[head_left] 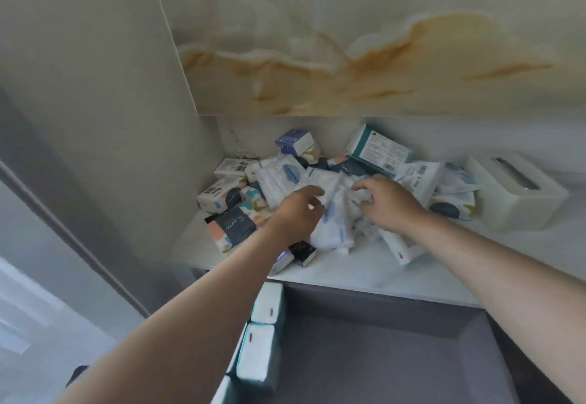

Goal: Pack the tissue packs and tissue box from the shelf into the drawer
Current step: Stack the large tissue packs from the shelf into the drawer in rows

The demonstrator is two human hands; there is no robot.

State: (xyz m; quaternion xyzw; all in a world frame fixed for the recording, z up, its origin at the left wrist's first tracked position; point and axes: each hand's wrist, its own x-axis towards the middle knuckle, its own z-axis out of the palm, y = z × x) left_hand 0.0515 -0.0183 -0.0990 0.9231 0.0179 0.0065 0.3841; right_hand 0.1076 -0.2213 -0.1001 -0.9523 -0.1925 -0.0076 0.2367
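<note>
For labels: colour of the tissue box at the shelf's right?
Plain white tissue box, head view.
</note>
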